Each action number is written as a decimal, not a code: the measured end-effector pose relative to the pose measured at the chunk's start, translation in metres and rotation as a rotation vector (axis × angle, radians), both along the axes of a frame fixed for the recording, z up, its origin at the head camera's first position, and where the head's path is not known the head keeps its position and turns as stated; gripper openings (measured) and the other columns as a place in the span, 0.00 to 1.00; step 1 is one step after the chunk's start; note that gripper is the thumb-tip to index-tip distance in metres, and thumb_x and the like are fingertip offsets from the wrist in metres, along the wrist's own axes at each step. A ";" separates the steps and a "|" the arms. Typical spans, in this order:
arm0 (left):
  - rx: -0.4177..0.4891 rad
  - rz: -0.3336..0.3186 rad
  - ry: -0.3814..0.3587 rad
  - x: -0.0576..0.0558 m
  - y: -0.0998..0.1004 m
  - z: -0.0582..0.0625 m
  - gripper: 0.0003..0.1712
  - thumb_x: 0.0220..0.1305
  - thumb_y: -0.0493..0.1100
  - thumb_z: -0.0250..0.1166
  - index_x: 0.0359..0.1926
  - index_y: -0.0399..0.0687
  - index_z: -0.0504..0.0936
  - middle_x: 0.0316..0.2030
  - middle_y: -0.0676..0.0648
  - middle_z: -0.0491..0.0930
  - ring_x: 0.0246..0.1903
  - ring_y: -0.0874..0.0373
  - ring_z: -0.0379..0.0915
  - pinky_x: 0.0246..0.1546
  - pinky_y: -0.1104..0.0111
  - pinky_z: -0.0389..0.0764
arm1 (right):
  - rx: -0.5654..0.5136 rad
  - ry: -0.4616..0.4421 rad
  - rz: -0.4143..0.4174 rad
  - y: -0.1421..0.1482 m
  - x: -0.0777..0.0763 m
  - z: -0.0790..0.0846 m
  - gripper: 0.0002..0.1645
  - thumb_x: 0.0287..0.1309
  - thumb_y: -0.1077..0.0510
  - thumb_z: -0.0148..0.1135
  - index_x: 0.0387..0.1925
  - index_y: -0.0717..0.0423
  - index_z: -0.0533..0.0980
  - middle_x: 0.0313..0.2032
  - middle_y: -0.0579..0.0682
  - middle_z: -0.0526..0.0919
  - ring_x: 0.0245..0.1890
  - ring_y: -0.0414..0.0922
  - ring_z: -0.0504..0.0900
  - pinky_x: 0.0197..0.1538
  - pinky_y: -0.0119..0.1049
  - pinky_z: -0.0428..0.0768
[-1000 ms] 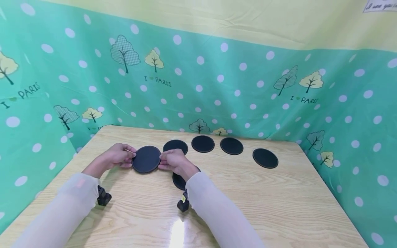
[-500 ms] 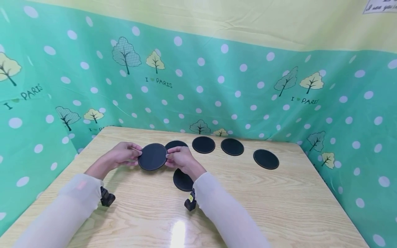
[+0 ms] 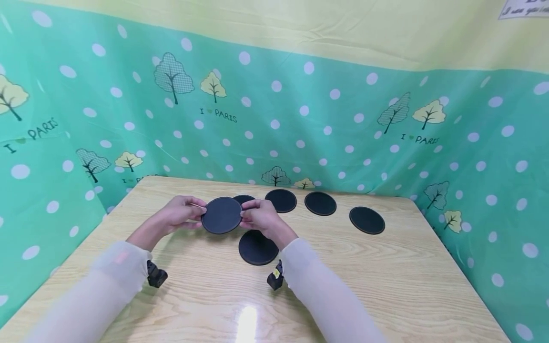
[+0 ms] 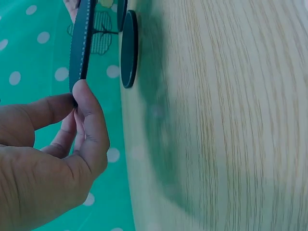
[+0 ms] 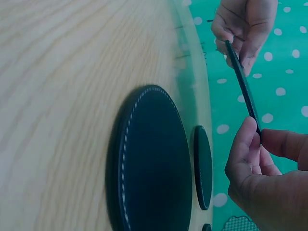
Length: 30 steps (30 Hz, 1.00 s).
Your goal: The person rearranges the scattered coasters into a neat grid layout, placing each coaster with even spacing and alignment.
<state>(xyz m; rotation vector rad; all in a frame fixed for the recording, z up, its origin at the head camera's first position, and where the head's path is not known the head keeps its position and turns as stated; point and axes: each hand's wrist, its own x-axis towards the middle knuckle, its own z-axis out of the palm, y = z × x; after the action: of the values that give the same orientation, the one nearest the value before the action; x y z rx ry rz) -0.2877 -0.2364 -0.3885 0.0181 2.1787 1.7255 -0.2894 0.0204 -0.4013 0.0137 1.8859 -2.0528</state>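
Observation:
Both hands hold one round black coaster level above the table. My left hand pinches its left edge between thumb and fingers, as the left wrist view shows on the coaster's stitched rim. Its opposite edge is pinched by my right hand; in the right wrist view the coaster appears edge-on between the two hands. Just in front, near the right wrist, a second coaster lies flat. Another coaster behind is partly hidden by the held one and the right hand.
Along the back of the wooden table lie more black coasters: one near the middle, one right of it and one farther right. A green dotted curtain hangs behind and at both sides.
Both hands have carried the held coaster to the right, now overlapping the rear coaster in the head view. The front coaster shows more fully as the right arm shifted right.

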 end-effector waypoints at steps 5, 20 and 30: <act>0.020 -0.001 -0.002 0.001 0.010 0.000 0.24 0.74 0.34 0.60 0.65 0.27 0.66 0.40 0.44 0.79 0.37 0.57 0.78 0.40 0.68 0.89 | 0.018 0.018 0.013 0.012 0.000 0.001 0.16 0.65 0.74 0.60 0.53 0.64 0.77 0.37 0.56 0.79 0.33 0.46 0.82 0.45 0.39 0.90; 0.060 -0.007 0.021 0.002 0.038 -0.005 0.22 0.73 0.33 0.61 0.62 0.27 0.69 0.37 0.45 0.79 0.36 0.58 0.79 0.41 0.67 0.89 | 0.097 0.091 0.022 0.045 0.005 0.001 0.18 0.66 0.72 0.58 0.56 0.64 0.77 0.39 0.55 0.78 0.35 0.45 0.80 0.45 0.38 0.89; 0.102 -0.020 0.026 0.005 0.061 -0.008 0.19 0.73 0.32 0.61 0.60 0.28 0.69 0.37 0.44 0.79 0.35 0.57 0.78 0.38 0.69 0.89 | 0.068 0.117 0.008 0.070 0.014 -0.001 0.20 0.66 0.73 0.58 0.58 0.66 0.75 0.39 0.56 0.79 0.34 0.45 0.82 0.46 0.38 0.89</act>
<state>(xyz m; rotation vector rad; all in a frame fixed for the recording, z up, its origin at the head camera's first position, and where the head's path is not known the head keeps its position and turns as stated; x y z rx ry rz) -0.2823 -0.1758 -0.3961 0.0887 2.0997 1.8330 -0.2756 0.0905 -0.4022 -0.0988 2.0210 -2.0229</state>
